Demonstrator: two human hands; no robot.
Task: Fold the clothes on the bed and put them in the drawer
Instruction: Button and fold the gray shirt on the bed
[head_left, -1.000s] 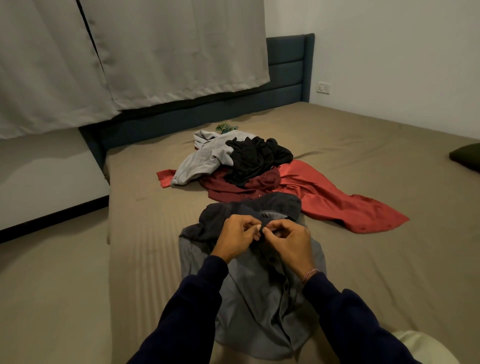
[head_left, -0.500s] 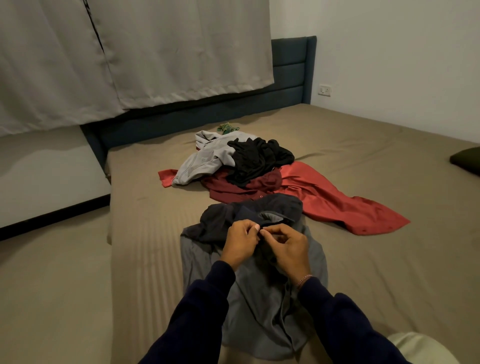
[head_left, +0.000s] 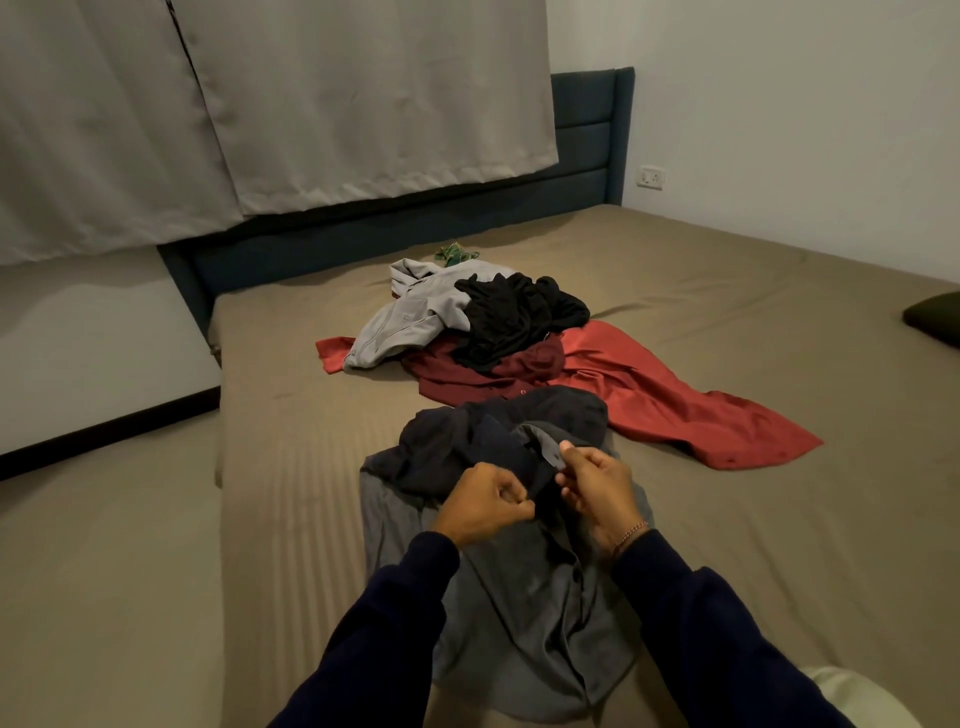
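Two forearms in dark navy sleeves reaching forward from the bottom edge, left hand (head_left: 485, 501) curled in a loose fist with knuckles up, right hand (head_left: 597, 491) just beside it, thumb and fingers pinched together, thin bracelet on the right wrist

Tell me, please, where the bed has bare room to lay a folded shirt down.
Bare sheet lies between the grey shirt and the bed's left edge, and right of the red garment toward the dark pillow. The middle is crowded with the clothes pile.
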